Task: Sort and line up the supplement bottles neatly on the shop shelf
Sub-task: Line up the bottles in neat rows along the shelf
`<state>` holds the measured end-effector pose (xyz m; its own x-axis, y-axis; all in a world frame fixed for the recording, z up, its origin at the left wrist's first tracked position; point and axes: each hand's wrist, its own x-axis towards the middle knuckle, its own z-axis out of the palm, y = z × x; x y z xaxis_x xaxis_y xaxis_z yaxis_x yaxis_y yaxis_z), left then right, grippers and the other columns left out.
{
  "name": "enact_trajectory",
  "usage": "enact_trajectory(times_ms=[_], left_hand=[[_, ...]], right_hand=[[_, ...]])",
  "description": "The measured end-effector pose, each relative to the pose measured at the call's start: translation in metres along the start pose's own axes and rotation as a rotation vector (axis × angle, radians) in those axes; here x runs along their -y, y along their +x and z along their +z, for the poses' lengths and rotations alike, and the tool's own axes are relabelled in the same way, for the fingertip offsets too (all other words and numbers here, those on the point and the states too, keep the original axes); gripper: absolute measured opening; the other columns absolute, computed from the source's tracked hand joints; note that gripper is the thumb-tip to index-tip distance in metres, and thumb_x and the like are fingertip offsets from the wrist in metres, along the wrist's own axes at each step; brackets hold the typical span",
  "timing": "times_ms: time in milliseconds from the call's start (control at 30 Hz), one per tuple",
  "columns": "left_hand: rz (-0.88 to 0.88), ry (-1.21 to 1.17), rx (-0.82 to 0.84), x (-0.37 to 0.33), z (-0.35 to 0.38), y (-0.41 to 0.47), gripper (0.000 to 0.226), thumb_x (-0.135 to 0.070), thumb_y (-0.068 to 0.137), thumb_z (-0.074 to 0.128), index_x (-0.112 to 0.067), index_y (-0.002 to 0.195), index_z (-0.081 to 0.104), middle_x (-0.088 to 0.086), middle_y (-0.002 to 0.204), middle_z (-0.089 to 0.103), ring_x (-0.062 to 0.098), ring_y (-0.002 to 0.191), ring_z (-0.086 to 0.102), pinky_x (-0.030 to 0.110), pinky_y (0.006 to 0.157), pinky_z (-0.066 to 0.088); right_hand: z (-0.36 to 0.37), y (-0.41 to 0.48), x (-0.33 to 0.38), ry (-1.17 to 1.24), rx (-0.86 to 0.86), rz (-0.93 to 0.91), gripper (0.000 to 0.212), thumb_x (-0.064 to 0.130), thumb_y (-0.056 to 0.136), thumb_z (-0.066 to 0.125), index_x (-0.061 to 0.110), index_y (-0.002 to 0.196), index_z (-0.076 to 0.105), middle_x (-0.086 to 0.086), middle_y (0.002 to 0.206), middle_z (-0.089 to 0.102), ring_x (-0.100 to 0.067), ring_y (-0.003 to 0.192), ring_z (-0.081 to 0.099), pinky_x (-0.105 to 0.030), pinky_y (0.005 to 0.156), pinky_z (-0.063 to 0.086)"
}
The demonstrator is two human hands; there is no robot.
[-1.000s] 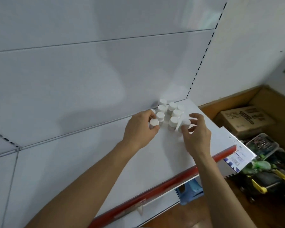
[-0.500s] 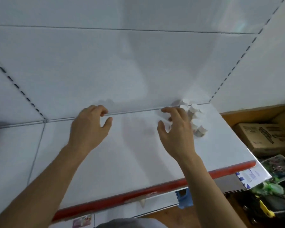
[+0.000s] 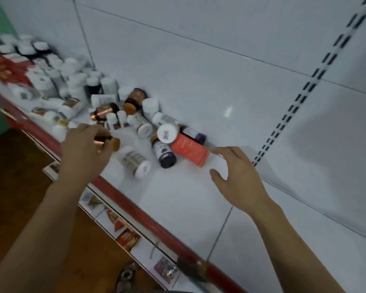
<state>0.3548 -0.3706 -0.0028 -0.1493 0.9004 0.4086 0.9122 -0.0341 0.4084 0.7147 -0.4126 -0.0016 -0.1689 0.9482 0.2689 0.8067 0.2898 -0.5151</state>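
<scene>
A jumble of supplement bottles lies on the white shelf (image 3: pixel 178 193), most on their sides. My left hand (image 3: pixel 84 153) grips a small copper-coloured bottle (image 3: pixel 107 142) with an orange cap at the pile's near edge. Beside it lie a white bottle (image 3: pixel 135 162), a dark purple bottle (image 3: pixel 164 153) and an orange-red bottle (image 3: pixel 188 149) with a white cap. My right hand (image 3: pixel 239 176) hovers over the shelf just right of the orange-red bottle, fingers spread, holding nothing. More brown bottles (image 3: pixel 133 100) and white bottles (image 3: pixel 72 81) stretch back to the left.
A red rail (image 3: pixel 135 208) edges the shelf front, with price labels below it. The white back panel (image 3: pixel 220 60) has a slotted upright (image 3: pixel 304 89) at the right. Red boxes (image 3: pixel 6 68) stand at the far left. Brown floor lies below.
The view has swung left from the small white bottles at the shelf's right end to the mixed pile. My left hand now grips a copper bottle; my right hand has left the white bottles.
</scene>
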Motion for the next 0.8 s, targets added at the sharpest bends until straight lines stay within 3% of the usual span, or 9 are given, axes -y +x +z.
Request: enact_trajectory(times_ms=[167,233,300,467,600,733,800], left_hand=[[0.118,-0.158,0.133,0.032,0.017,0.041,0.02,-0.021,0.09,0.065,-0.022,0.11,0.068,0.0,0.113,0.062,0.027,0.105,0.059,0.046,0.088,0.053],[0.236,-0.221,0.174,0.035,0.028,0.057,0.019,-0.021,0.092,0.065,-0.022,0.111,0.067,-0.002,0.112,0.062,0.023,0.107,0.056,0.043,0.087,0.05],[0.343,-0.28,0.226,0.035,0.04,0.069,0.021,-0.023,0.092,0.065,-0.022,0.113,0.067,-0.005,0.111,0.062,0.019,0.106,0.054,0.04,0.087,0.048],[0.453,-0.332,0.442,0.047,0.061,0.096,0.029,-0.032,0.087,0.057,-0.026,0.113,0.066,-0.01,0.113,0.061,0.016,0.105,0.054,0.04,0.086,0.048],[0.608,-0.089,0.461,0.051,0.073,0.102,0.024,-0.032,0.09,0.06,-0.028,0.113,0.065,-0.009,0.117,0.064,0.019,0.107,0.058,0.04,0.086,0.049],[0.651,-0.078,0.422,0.047,0.083,0.108,0.02,-0.032,0.091,0.058,-0.029,0.109,0.066,-0.011,0.11,0.066,0.015,0.099,0.062,0.034,0.08,0.048],[0.633,-0.13,0.412,0.043,0.084,0.112,0.015,-0.029,0.092,0.057,-0.028,0.104,0.066,-0.012,0.104,0.065,0.013,0.09,0.063,0.033,0.073,0.05]], right_hand=[[0.053,0.069,0.061,0.018,-0.032,0.048,0.066,0.019,0.08,0.076,0.028,0.14,0.048,0.001,0.132,0.053,-0.024,0.117,0.052,-0.04,0.098,0.048],[0.071,0.092,0.072,-0.151,0.05,0.164,0.08,0.027,0.076,0.077,0.033,0.145,0.037,-0.001,0.133,0.053,-0.029,0.118,0.051,-0.048,0.097,0.046],[0.078,0.112,0.071,-0.342,0.148,0.322,0.08,0.031,0.08,0.074,0.036,0.146,0.029,-0.003,0.132,0.054,-0.033,0.119,0.05,-0.05,0.095,0.042],[0.08,0.103,0.061,-0.459,0.192,0.417,0.084,0.029,0.077,0.078,0.038,0.148,0.035,0.004,0.144,0.043,-0.029,0.129,0.042,-0.05,0.1,0.038],[0.102,0.083,0.061,-0.415,-0.105,0.475,0.075,0.024,0.074,0.085,0.036,0.139,0.05,0.001,0.129,0.055,-0.029,0.115,0.051,-0.051,0.095,0.037],[0.083,0.088,0.077,0.162,-0.56,0.63,0.072,0.02,0.078,0.085,0.032,0.137,0.045,0.005,0.125,0.05,-0.013,0.106,0.054,-0.027,0.082,0.047],[0.077,0.089,0.086,0.374,-0.74,0.635,0.066,0.017,0.081,0.083,0.033,0.133,0.045,0.008,0.12,0.056,-0.003,0.102,0.059,-0.025,0.082,0.052]])
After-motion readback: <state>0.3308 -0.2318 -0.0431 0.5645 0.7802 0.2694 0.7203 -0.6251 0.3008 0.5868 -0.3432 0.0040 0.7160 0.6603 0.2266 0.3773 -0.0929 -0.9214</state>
